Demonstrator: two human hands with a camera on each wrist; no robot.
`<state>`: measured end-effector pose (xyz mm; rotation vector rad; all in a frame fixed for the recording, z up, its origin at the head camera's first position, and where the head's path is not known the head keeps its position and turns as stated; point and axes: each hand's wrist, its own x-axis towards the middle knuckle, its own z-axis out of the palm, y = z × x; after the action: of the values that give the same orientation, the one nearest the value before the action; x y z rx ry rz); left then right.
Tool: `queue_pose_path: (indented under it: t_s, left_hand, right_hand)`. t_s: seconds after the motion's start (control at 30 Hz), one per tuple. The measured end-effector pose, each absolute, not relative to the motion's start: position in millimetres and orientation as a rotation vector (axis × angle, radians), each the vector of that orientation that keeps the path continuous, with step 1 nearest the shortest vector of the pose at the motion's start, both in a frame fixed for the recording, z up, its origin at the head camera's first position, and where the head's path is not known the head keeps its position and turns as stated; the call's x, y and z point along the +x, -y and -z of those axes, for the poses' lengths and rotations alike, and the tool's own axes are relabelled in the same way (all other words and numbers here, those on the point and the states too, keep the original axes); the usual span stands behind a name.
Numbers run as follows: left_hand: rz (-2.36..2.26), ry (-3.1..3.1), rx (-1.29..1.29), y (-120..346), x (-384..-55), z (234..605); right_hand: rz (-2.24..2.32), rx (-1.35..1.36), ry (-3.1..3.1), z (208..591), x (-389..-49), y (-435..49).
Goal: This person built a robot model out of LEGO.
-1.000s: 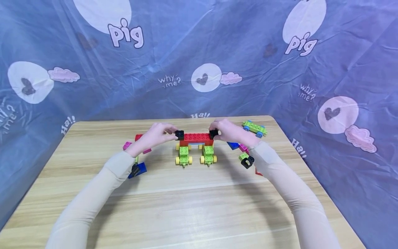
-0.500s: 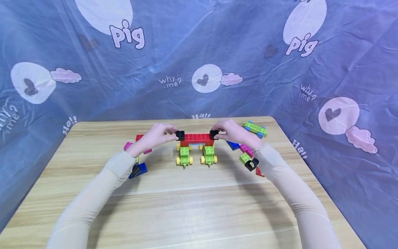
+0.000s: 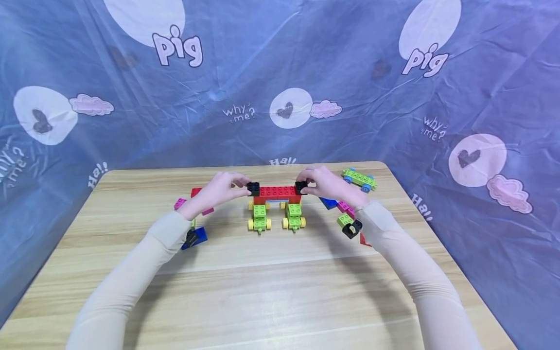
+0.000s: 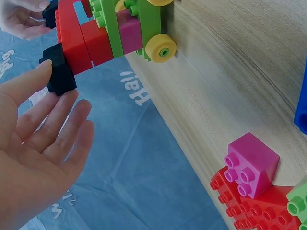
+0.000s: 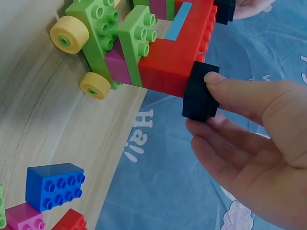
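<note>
In the head view a toy brick structure stands mid-table on two green wheeled bases (image 3: 259, 223) with yellow wheels. Red bricks (image 3: 277, 193) bridge its top, with a light blue piece (image 5: 179, 21) beneath them. A magenta brick (image 5: 116, 62) sits between green layers lower down. At the left end my left hand (image 3: 223, 188) pinches a black brick (image 4: 62, 72) between thumb and fingers, its other fingers spread. My right hand (image 3: 327, 184) pinches another black brick (image 5: 199, 91) at the right end. Both black bricks overlap the ends of the red row.
Left of the structure lie magenta (image 4: 254, 163), red (image 4: 268, 208) and blue (image 3: 200, 235) bricks. On the right are a blue brick (image 5: 55, 186), magenta bricks and a black curved piece (image 3: 351, 230). A green car base (image 3: 359, 179) with blue wheels stands at the back right.
My right hand has shifted very slightly to the right, showing more of the black brick and of the loose pieces near its sleeve. The left hand keeps its place.
</note>
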<state>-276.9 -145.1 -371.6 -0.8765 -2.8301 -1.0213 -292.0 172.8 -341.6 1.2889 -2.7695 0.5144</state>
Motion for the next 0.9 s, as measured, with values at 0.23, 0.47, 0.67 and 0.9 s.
queue_pose_path:
  t_s: [0.23,0.47,0.67,0.9]
  left_hand:
    - [1.010,2.847,-0.877,143.8,-276.5,371.1]
    - [1.012,2.852,-0.878,144.0,-276.5,369.9]
    - [1.016,2.851,-0.878,144.1,-276.3,369.7]
    - [1.019,2.846,-0.875,144.1,-276.2,370.6]
  right_hand:
    - [-0.492,1.277,2.780,341.2,-292.2,-172.0]
    - [-0.455,1.274,2.774,341.8,-290.9,-171.3]
    - [-0.451,1.261,2.783,340.6,-290.0,-170.4]
    - [-0.445,1.247,2.792,341.7,-289.8,-170.2]
